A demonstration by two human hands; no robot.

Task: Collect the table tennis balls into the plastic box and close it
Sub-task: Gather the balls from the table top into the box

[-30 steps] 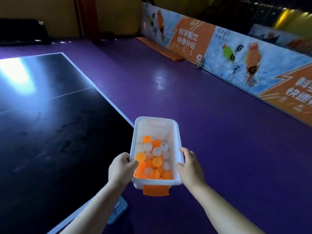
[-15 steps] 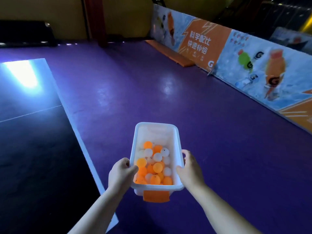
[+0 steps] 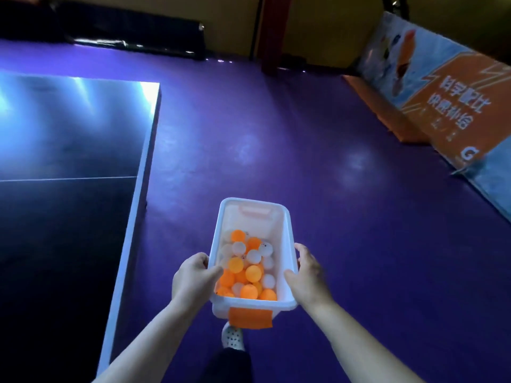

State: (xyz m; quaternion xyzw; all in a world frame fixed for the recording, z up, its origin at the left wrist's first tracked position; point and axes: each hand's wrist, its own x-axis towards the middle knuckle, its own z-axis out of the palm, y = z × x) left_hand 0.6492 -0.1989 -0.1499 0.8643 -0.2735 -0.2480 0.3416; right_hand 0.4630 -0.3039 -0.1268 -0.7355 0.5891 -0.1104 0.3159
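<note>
- head view: a white translucent plastic box (image 3: 289,230) was held in the air in front of the person, above the purple floor (image 3: 304,161) and just to the right of the table edge.
- the left hand (image 3: 193,277) was closed around the box's left rim, with the thumb hooked over the edge and into the box.
- the right hand (image 3: 309,275) was clamped on the right rim, its thumb laid along the top edge and its fingers curled down the outer wall.
- the box was seen open at the top, and a pile of orange and white table tennis balls (image 3: 253,273) was gathered in its near half.
- an orange latch (image 3: 250,317) was seen hanging on the near end wall, and a second one (image 3: 255,211) was dimly shown through the far wall.
- a dark table tennis table (image 3: 69,189) with a pale edge was seen at the left, lit by glare at its far end.
- a printed orange and blue barrier (image 3: 442,100) was stood along the right of the floor.
- a white perforated shoe (image 3: 233,337) was visible below the box.
</note>
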